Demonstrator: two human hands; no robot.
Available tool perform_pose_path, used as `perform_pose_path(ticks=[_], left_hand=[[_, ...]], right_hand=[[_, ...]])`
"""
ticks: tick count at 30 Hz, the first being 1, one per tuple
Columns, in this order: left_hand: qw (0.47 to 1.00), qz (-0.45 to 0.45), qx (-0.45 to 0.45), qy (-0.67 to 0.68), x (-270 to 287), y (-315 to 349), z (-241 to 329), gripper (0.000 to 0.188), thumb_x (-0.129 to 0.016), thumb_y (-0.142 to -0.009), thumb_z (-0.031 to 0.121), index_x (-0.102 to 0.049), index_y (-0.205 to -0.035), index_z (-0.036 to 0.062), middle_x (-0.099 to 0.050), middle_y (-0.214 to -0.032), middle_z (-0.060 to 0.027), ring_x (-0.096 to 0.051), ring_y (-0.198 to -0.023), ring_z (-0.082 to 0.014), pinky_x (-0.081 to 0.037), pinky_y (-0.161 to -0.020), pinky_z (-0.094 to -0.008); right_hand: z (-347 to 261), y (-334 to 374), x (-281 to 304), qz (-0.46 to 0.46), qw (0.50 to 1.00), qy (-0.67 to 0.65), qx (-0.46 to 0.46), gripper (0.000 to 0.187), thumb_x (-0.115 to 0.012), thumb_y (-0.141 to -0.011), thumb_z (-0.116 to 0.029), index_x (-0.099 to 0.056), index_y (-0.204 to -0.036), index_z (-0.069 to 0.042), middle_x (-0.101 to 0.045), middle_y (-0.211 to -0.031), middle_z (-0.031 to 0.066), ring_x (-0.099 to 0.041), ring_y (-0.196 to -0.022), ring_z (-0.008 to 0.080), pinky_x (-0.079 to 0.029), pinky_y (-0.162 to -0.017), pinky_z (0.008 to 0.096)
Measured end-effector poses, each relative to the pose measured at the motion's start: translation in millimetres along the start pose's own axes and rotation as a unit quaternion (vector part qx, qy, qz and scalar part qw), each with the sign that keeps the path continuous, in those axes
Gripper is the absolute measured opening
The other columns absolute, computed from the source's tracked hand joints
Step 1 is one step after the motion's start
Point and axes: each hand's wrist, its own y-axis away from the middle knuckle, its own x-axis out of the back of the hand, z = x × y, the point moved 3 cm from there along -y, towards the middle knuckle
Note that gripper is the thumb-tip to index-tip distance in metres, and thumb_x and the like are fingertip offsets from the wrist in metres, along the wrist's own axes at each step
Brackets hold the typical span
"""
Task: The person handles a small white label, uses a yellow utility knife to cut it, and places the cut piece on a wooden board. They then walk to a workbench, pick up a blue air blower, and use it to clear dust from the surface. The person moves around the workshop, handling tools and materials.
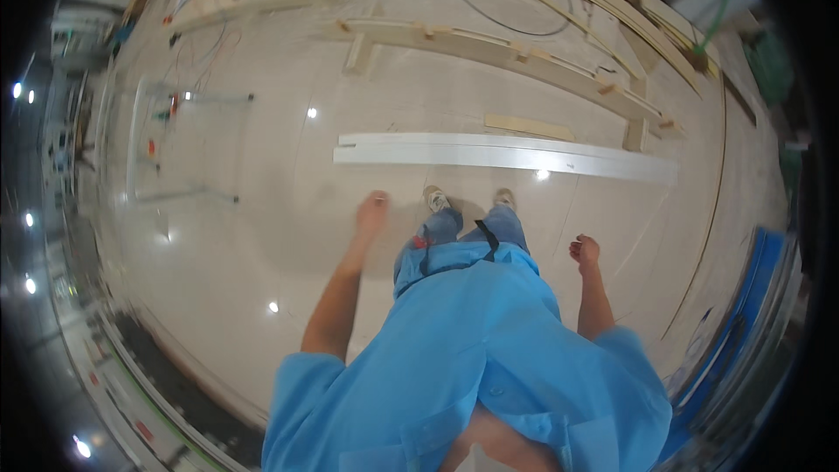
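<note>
Both of my arms hang away from my sides above the pale tiled floor [288, 245]. My left hand [372, 214] is closed, its fingers curled, with a tiny pale spot at the fingertips that is too small to name. My right hand [585, 252] hangs to the right of my legs, fingers curled in; what they may hold is hidden. Neither hand touches the long white profiles [454, 151], which lie side by side on the floor just ahead of my shoes [437, 199].
Beyond the profiles lie a short wooden strip [529, 128] and a long wooden frame [507, 54]. A metal frame [134, 144] with legs is at the left. Long boards [603, 0] are stacked far right; a blue panel [753, 288] stands at the right edge.
</note>
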Motion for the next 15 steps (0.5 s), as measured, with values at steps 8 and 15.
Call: perform_pose_path(ticks=[8, 15], left_hand=[[0.957, 0.069, 0.236, 0.151, 103.5, 35.0, -176.6, 0.038, -0.056, -0.097, 0.029, -0.065, -0.123, 0.0022, -0.07, -0.108, -0.0165, -0.067, -0.095, -0.0284, -0.053, -0.084, -0.0383], [0.949, -0.076, 0.211, 0.222, 64.5, -1.8, -153.8, 0.037, -0.059, -0.098, 0.032, -0.063, -0.125, 0.0063, -0.068, -0.093, -0.0075, -0.064, -0.08, -0.0154, -0.05, -0.068, -0.0297]], right_hand=[[-52.2, 77.3, -176.2, -0.258, 0.936, 0.21, 0.116, 0.034, -0.062, -0.095, -0.029, -0.064, -0.115, -0.001, -0.069, -0.094, 0.0148, -0.069, -0.079, 0.0224, -0.057, -0.069, 0.0338], [-75.1, 96.7, -181.2, -0.214, 0.961, 0.103, 0.143, 0.036, -0.058, -0.098, -0.032, -0.063, -0.117, -0.002, -0.071, -0.098, 0.0137, -0.069, -0.082, 0.023, -0.056, -0.073, 0.0354]])
